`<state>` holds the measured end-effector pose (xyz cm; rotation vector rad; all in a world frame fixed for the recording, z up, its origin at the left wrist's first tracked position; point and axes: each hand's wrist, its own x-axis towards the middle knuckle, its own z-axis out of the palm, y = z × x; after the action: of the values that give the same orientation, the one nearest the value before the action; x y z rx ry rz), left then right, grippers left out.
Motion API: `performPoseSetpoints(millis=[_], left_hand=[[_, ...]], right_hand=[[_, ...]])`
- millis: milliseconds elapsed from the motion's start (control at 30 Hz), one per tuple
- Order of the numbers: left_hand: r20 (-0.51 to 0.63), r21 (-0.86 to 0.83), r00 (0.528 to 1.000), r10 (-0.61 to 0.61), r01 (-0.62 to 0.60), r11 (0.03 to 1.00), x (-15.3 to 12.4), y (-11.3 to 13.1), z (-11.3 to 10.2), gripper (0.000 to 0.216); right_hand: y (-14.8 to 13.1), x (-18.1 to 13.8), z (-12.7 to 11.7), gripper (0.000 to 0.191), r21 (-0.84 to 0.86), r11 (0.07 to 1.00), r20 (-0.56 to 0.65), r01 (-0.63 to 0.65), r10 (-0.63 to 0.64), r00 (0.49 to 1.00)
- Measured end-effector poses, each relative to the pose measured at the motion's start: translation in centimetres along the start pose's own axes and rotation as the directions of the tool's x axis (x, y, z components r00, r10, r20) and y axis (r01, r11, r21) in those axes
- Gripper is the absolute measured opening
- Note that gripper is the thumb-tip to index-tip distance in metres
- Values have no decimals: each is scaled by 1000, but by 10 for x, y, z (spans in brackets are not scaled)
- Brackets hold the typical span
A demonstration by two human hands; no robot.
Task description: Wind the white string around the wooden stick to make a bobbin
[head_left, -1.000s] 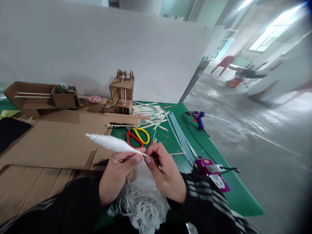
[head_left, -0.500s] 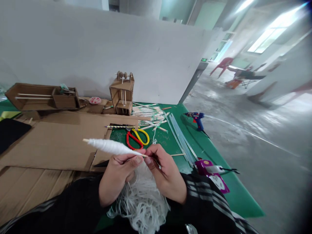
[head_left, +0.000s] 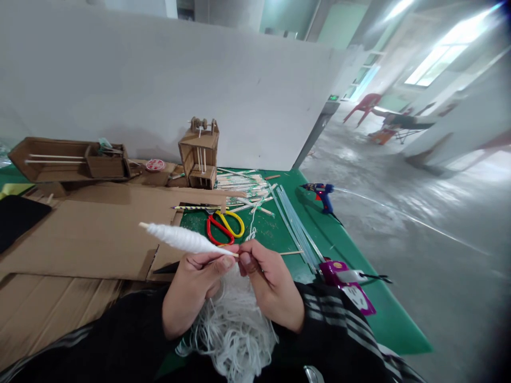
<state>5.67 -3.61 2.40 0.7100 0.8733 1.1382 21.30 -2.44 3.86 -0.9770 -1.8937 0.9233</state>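
A thin wooden stick wound thickly with white yarn (head_left: 179, 239) points up to the left, its bare tip showing at the far end. My left hand (head_left: 195, 284) is closed around its lower end, thumb on top. At that same end my right hand (head_left: 269, 282) has thumb and forefinger pinched together; whether they grip the stick's tip or a strand of yarn is hidden. A loose heap of white yarn (head_left: 235, 335) lies below and between my wrists. Just beyond my fingers are scissors (head_left: 219, 229) with one red and one yellow handle.
Cardboard sheets (head_left: 99, 229) cover the left side. Behind stand a small cardboard frame (head_left: 199, 154) and a long cardboard box (head_left: 59, 159). Wrapped chopsticks (head_left: 243, 186), clear glue sticks (head_left: 293, 223), a blue glue gun (head_left: 323, 197) and a purple package (head_left: 339, 274) lie on the green table (head_left: 383, 314).
The far tip of the yarn-wound stick has risen slightly and shifted a little right. My right fingers have closed in nearer to the stick's lower end.
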Motion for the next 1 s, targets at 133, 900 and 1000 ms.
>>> performPoseSetpoints(millis=[133,900,1000], left_hand=[[-32,7,999,8,-7,1000,0,2,1,30],[-9,-2,1000,13,-13,1000,1,-1,-1,32],[-7,-7,1000,18,-18,1000,2,-1,-2,30]], right_hand=[[1,-1,2,9,50,999,-12,-12,13,1000],[5,0,3,11,56,998,-7,6,-6,1000],[3,-1,3,6,76,997,-14,-3,4,1000]])
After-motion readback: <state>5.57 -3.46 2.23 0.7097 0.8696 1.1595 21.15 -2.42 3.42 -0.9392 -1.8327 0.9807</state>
